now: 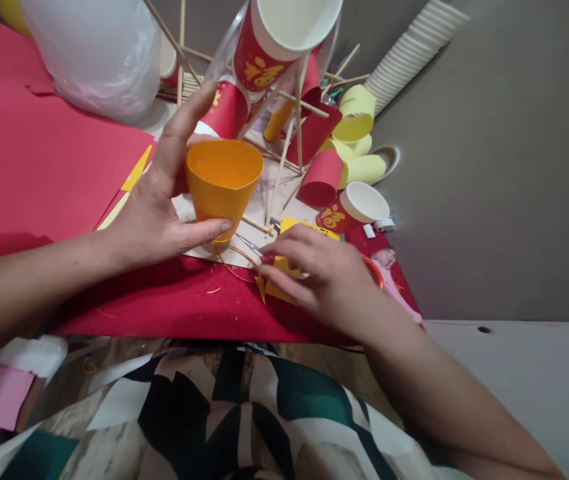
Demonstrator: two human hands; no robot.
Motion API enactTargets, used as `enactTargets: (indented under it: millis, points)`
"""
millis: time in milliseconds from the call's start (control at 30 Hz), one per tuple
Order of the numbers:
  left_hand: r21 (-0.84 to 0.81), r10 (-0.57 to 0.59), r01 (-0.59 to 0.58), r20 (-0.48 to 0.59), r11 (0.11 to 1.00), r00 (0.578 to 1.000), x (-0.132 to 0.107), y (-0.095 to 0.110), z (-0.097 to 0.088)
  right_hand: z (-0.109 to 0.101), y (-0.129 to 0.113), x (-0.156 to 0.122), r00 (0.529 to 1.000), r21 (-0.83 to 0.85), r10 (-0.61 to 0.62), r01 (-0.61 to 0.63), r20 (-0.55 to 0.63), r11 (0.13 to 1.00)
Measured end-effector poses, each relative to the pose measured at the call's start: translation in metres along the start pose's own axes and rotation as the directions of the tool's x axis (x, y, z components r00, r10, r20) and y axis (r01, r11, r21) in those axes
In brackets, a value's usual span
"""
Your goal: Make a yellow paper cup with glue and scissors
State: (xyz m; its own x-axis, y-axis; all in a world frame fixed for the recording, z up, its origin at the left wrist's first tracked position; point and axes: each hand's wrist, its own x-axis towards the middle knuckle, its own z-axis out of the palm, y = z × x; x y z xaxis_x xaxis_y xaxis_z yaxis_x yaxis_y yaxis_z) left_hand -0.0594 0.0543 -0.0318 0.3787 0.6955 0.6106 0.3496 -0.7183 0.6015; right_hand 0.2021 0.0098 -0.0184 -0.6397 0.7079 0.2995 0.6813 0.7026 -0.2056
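My left hand point(164, 207) is closed around an orange paper cup shape point(224, 200), open at the top and narrower below, with the thumb across its front. Thin orange paper strips point(237, 252) curl from its lower end toward my right hand point(314, 267). The right fingertips are pinched on a slim pointed metal tool point(248, 244) with a bit of red at its base; its full shape is hidden by the fingers. Yellow-orange paper point(282, 290) lies under that hand.
Behind my hands stand red paper cups point(264, 67), wooden sticks point(298, 133) and yellow paper rolls point(357, 113). A red-and-white cup point(359, 203) lies tilted at right. Large red paper point(39, 133) covers the left. The red tablecloth point(164, 303) ends near my lap.
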Motion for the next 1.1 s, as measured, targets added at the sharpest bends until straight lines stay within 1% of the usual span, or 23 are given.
enactTargets:
  millis: [67,133,167,333,433,500,567,633,700,767,833,900,933,967,1000,1033,1067,1100]
  points:
    - [-0.062,-0.003,0.004,0.019,0.998,1.0,-0.004,-0.002,0.0,0.012,-0.01,0.005,0.988,-0.09,-0.021,0.034,0.152,0.995]
    - [-0.089,0.003,0.001,0.049,0.996,0.999,-0.006,-0.005,0.001,0.019,-0.013,0.01,0.975,-0.15,-0.014,0.048,0.223,0.987]
    - [-0.079,0.011,-0.006,0.059,0.997,0.998,-0.006,-0.007,0.002,0.021,-0.012,0.011,0.971,-0.148,-0.009,0.045,0.239,0.988]
    - [0.061,0.124,-0.127,0.057,0.99,0.991,-0.008,-0.019,0.005,0.017,-0.006,0.013,0.961,-0.063,0.025,-0.008,0.275,0.998]
    - [0.088,0.148,-0.152,0.052,0.984,0.988,-0.01,-0.024,0.007,0.02,-0.008,0.013,0.951,-0.087,0.002,0.026,0.309,0.996]
    - [0.093,0.147,-0.151,0.056,0.984,0.988,-0.011,-0.025,0.008,0.022,-0.007,0.013,0.951,-0.077,-0.008,0.034,0.308,0.996]
    - [0.099,0.133,-0.138,0.056,0.985,0.99,-0.011,-0.025,0.008,0.02,-0.004,0.013,0.96,0.02,-0.013,0.008,0.28,1.0]
    - [0.108,0.117,-0.121,0.046,0.987,0.992,-0.011,-0.024,0.008,0.013,0.0,0.012,0.972,0.2,0.0,-0.049,0.235,0.979]
    - [0.116,0.094,-0.098,0.039,0.988,0.995,-0.01,-0.024,0.006,0.003,0.004,0.01,0.977,0.395,0.067,-0.144,0.202,0.907]
    - [0.125,0.077,-0.082,0.045,0.989,0.996,-0.008,-0.023,0.004,-0.006,0.005,0.008,0.963,0.554,0.173,-0.26,0.206,0.791]
    - [0.146,0.078,-0.087,0.064,0.986,0.995,-0.007,-0.022,0.002,-0.011,0.005,0.004,0.93,0.679,0.262,-0.367,0.258,0.636]
    - [0.171,0.074,-0.084,0.061,0.982,0.995,-0.006,-0.018,0.001,-0.012,0.004,0.0,0.898,0.757,0.3,-0.434,0.322,0.489]
    - [0.186,0.064,-0.072,0.048,0.98,0.997,-0.006,-0.015,0.0,-0.011,0.003,-0.001,0.888,0.777,0.305,-0.452,0.344,0.439]
    - [0.205,0.066,-0.07,0.026,0.976,0.997,-0.006,-0.011,-0.002,-0.01,0.003,-0.003,0.883,0.789,0.302,-0.46,0.359,0.407]
    - [0.234,0.092,-0.087,-0.011,0.968,0.996,-0.007,-0.007,-0.004,-0.01,0.002,-0.004,0.882,0.796,0.3,-0.462,0.364,0.391]
    - [0.277,0.133,-0.115,-0.046,0.954,0.99,-0.008,-0.001,-0.006,-0.01,0.001,-0.005,0.883,0.799,0.298,-0.46,0.363,0.387]
    - [0.333,0.197,-0.16,-0.08,0.929,0.977,-0.009,0.005,-0.01,-0.01,0.0,-0.005,0.884,0.798,0.297,-0.458,0.362,0.392]
    - [0.392,0.265,-0.21,-0.092,0.896,0.96,-0.011,0.011,-0.014,-0.01,-0.002,-0.005,0.887,0.795,0.291,-0.454,0.359,0.403]
